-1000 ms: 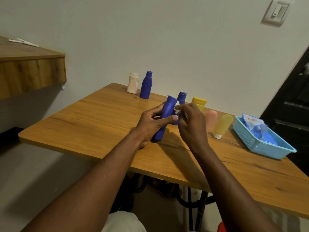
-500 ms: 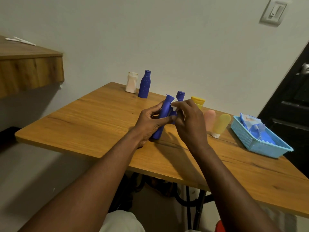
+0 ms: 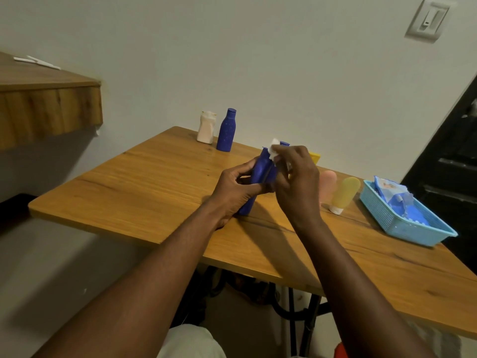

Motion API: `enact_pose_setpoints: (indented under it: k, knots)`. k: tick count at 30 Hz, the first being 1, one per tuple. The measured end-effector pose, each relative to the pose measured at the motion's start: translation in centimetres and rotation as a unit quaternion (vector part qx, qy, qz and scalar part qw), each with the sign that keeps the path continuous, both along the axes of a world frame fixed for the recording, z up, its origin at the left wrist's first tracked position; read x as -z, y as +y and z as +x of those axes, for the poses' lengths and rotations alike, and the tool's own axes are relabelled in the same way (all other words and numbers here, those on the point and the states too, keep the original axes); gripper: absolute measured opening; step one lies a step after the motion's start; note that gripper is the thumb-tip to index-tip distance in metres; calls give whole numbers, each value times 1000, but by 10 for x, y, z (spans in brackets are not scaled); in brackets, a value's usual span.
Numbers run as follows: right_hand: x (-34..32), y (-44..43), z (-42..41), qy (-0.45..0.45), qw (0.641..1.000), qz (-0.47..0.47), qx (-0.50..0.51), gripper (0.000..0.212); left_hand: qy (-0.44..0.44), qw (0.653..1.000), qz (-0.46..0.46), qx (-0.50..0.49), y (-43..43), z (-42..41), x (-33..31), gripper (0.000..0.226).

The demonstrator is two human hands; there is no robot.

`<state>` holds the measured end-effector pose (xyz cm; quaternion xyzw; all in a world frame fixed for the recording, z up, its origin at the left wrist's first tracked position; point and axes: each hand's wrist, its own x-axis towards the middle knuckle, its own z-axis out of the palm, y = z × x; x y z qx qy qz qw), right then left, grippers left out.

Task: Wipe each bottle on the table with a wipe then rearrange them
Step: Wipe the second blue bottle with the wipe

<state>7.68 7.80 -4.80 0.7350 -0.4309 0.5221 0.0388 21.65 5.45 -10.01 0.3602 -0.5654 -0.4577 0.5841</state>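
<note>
Held bottle: one dark blue plastic bottle (image 3: 259,174) leans tilted, its base touching the wooden worktop (image 3: 134,192) and its upper part between the two hands.
Left hand: the left hand (image 3: 236,188) grasps the held bottle's body, with fingers and thumb curled round it.
Right hand: the right hand (image 3: 296,182) pinches one small white wipe (image 3: 273,151) against the top of the held bottle.
Blue bottles, count: three. The first is the held one. A tall blue bottle (image 3: 226,130) stands upright at the back by the wall. Only a blue cap (image 3: 284,143) shows of the third, just behind the wipe.
White bottles, count: one squat white bottle (image 3: 206,127), upright and just beside the tall blue bottle, on its left.
Yellow things, count: two. A yellow container (image 3: 315,158) is mostly hidden behind the right hand. A yellow soft tube (image 3: 345,189) stands on its white cap.
Pink things, count: one pink soft tube (image 3: 328,183), just beside the yellow soft tube and partly hidden by the right hand.
Baskets, count: one light blue plastic basket (image 3: 387,218) at the worktop's right side, holding a blue wipe packet (image 3: 391,196).
Shelf: one wooden shelf (image 3: 49,109) at the left, apart from the worktop, with thin white items on top that are too small to tell.
Wall: one white switch plate (image 3: 428,20) at the upper right.
</note>
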Motion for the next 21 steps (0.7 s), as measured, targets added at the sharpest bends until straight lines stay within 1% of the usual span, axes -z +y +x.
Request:
enact_pose_setpoints:
  k: [2, 4, 6, 7, 10, 12, 16, 18, 19, 21]
  knots:
    - [-5, -2, -2, -64, 998, 21, 2, 37, -1, 1000, 4, 2, 1, 0, 0, 73]
    - [-11, -2, -3, -76, 996, 45, -3, 35, -9, 1000, 10, -10, 0, 1, 0, 67]
    - [-12, 2, -3, -36, 997, 59, -25, 33, -15, 999, 13, -25, -1, 2, 0, 53]
    - [-11, 5, -4, -4, 998, 51, -31, 33, -14, 999, 13, -32, -1, 2, 0, 50]
    - [-2, 9, -10, 74, 997, -24, -23, 32, -9, 999, 14, -47, 1, 1, -2, 50]
    - [5, 9, -16, 77, 996, -50, -19, 32, -9, 999, 14, -49, 2, 0, -3, 53]
    - [5, 10, -19, 33, 998, -56, -18, 31, -9, 999, 15, -42, 2, 0, -2, 56]
    - [-3, 14, -15, 36, 997, -57, -27, 31, -8, 999, 17, -37, 2, 0, -3, 54]
    - [-7, 16, -12, 61, 997, -47, -32, 32, -11, 999, 17, -35, 3, 0, -3, 52]
    - [-11, 20, -3, 152, 988, -10, -29, 37, -14, 999, 13, -37, 3, 1, -2, 43]
